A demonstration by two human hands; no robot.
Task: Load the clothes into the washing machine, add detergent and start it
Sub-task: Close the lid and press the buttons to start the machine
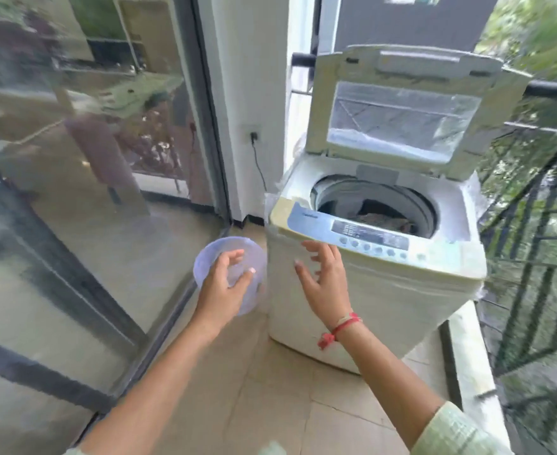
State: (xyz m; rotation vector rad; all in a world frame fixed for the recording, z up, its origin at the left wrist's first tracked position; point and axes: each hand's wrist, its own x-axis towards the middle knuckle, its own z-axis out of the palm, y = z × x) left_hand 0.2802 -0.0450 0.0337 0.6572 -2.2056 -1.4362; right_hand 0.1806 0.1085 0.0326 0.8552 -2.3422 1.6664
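A white top-loading washing machine [385, 297] stands on the balcony with its lid [402, 103] raised. Dark clothes [382, 219] lie inside the drum. The control panel [369, 238] with a row of round buttons runs along the front edge. My right hand [323, 280] hovers in front of the machine's front left corner, just below the panel, fingers spread and holding nothing. My left hand [228, 284] is over a pale lilac plastic basin [211, 254] to the left of the machine, fingers loosely bent. I see no grip on the basin.
A glass sliding door [90, 192] fills the left side. A black power cord [258, 165] hangs from a wall socket behind the machine. A dark metal railing [533, 224] closes the balcony on the right. Tiled floor [254, 389] lies under my arms.
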